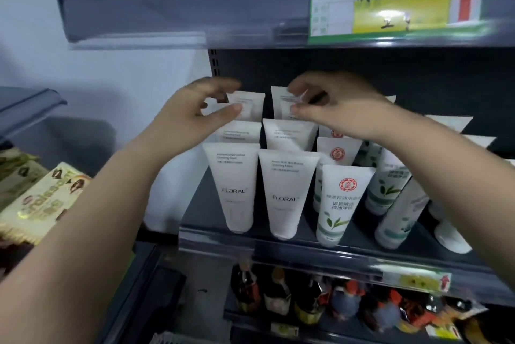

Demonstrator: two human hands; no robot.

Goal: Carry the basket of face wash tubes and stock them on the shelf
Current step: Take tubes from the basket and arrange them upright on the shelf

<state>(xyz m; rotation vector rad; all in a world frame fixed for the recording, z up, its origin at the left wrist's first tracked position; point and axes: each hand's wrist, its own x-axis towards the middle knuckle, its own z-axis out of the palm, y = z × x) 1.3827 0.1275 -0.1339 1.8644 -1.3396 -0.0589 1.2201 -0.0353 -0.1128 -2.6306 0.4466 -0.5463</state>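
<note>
White FLORAL face wash tubes stand cap-down in two rows on the dark shelf. My left hand pinches the top of the rearmost tube of the left row between thumb and fingers. My right hand pinches the top of the rearmost tube of the second row. To the right stand white-and-green tubes with a red seal. No basket is in view.
The shelf above carries a green and yellow price label with a red arrow. Bottles fill the shelf below. Yellow snack packs lie on a neighbouring shelf at the left. More tubes lean at the right.
</note>
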